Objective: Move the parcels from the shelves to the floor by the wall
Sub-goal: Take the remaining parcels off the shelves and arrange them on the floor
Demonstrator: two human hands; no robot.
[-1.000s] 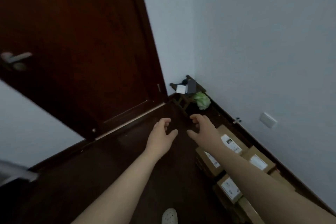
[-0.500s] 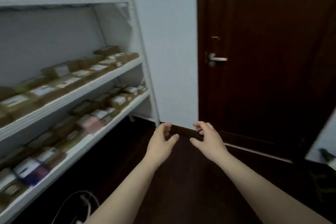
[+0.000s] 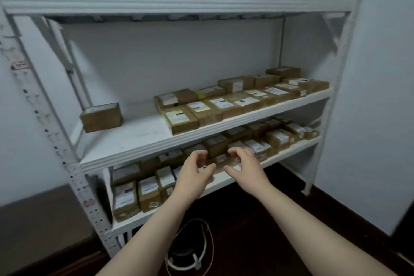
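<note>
A white shelving rack (image 3: 156, 4) was faced head-on. On its middle shelf (image 3: 134, 136), brown parcels (image 3: 226, 105) with white labels were packed in two rows toward the rack's right end. A single parcel (image 3: 102, 117) was set apart near the rack's left end, close to the back. The rack's lower shelf (image 3: 289, 153) was filled along its length with labelled parcels (image 3: 136, 195), several of them stood upright at the left end.

The left hand (image 3: 192, 172) and the right hand (image 3: 245, 170) were held out side by side in front of the lower shelf, about midway along the rack, with the palms turned toward each other. The fingers of both hands were loosely curled, and nothing was gripped by either. The hands were apart, with the thumbs nearly meeting.

Below the rack's front, a coiled white cable (image 3: 181, 267) was seen lying on the dark floor (image 3: 257, 219). A pale wall (image 3: 380, 96) was seen to the rack's right. At the rack's left a grey surface (image 3: 33, 219) was seen, too blurred to be identified.
</note>
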